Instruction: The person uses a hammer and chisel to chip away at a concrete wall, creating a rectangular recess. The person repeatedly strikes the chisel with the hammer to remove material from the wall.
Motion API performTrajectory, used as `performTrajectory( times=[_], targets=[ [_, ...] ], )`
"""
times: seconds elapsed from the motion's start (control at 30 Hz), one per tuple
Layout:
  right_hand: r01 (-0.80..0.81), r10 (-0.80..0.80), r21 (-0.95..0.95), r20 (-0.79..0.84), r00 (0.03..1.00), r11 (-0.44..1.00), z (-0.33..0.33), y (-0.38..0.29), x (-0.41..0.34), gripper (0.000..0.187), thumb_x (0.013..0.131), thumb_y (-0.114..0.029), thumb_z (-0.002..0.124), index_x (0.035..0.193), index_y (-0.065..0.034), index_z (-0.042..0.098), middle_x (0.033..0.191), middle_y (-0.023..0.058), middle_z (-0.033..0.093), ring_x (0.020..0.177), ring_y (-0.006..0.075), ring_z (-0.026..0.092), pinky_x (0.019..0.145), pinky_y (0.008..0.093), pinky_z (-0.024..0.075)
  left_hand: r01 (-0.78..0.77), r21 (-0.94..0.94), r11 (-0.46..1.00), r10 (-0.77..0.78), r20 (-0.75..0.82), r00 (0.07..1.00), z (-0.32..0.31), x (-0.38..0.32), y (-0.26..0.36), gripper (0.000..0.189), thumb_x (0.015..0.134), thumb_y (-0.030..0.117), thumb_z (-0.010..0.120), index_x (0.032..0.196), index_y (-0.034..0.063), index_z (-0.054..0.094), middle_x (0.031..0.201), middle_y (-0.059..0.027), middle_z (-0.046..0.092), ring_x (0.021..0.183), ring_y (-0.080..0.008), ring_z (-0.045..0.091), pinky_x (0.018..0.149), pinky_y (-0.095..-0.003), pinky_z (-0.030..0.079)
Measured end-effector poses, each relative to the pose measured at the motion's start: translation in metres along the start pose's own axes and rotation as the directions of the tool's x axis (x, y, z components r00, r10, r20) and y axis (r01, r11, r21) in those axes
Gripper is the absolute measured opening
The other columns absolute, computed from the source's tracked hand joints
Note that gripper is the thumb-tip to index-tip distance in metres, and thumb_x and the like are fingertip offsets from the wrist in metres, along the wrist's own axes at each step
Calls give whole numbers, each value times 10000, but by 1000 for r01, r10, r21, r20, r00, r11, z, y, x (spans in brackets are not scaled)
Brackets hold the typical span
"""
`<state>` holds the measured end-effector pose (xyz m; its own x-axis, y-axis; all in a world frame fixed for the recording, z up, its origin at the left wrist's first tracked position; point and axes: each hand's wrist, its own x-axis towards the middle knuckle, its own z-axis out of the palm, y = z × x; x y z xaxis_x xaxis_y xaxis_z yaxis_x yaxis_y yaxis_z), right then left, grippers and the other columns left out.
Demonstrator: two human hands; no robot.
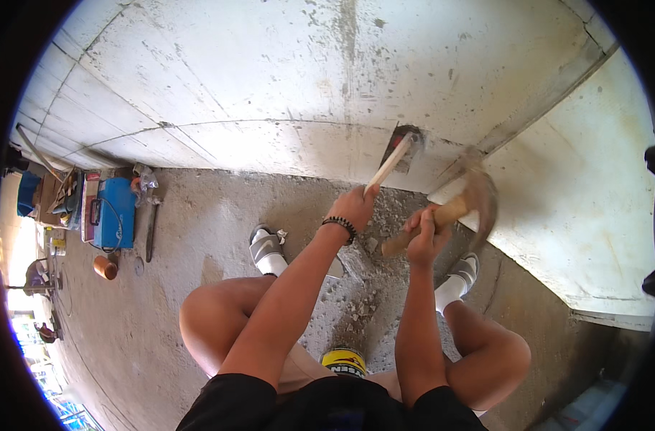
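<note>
My left hand (355, 209) grips a pale rod-like tool (389, 164), perhaps a chisel, whose far end sits in a rough rectangular hole (408, 156) low in the pale wall. My right hand (427, 237) is closed round the wooden handle (450, 211) of a claw hammer. The hammer's metal head (486, 202) is blurred and stands to the right of the hole, apart from the rod. Grey rubble (384, 215) lies on the floor below the hole, along with a larger broken chunk (355, 261). Which kind of tip the rod has is hidden in the hole.
A yellow and black can (345, 361) stands between my legs. At the left are a blue machine (116, 213) with a cable, an orange-brown cup (105, 268), a metal bar (151, 231) and stacked boxes and tools. A second wall (564, 215) rises at the right, meeting the first in a corner.
</note>
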<state>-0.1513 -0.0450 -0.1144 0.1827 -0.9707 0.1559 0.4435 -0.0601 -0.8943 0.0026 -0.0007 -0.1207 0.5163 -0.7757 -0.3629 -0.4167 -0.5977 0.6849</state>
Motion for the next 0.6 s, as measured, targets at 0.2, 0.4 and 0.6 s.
performTrajectory(
  times=[0.2, 0.4, 0.6],
  targets=[
    [-284, 322, -390, 33, 946, 876, -20, 38, 22, 172, 905, -174, 591, 829, -34, 526, 557, 12, 492, 450, 102, 465, 426, 257, 381, 13, 57, 998, -14, 8, 1000, 1, -4, 7, 654, 984, 553, 321, 1026, -23, 628, 961, -306, 640, 966, -480, 595, 846, -536, 464],
    [-492, 480, -151, -109, 870, 857, -48, 50, -25, 221, 892, -222, 595, 793, -43, 509, 566, 27, 481, 422, 121, 472, 383, 294, 381, 63, 271, 960, -107, 149, 983, 11, -41, 7, 629, 990, 530, 323, 1101, -16, 616, 1018, -303, 642, 1009, -467, 605, 874, -520, 490],
    [-379, 382, 98, -14, 924, 920, -31, 17, -11, 503, 959, -530, 467, 874, -35, 497, 589, 37, 497, 466, 128, 477, 441, 274, 393, 69, 282, 957, -65, -21, 998, -3, -52, 9, 577, 984, 544, 340, 1081, 35, 594, 937, -292, 654, 936, -489, 615, 820, -557, 484]
  ],
)
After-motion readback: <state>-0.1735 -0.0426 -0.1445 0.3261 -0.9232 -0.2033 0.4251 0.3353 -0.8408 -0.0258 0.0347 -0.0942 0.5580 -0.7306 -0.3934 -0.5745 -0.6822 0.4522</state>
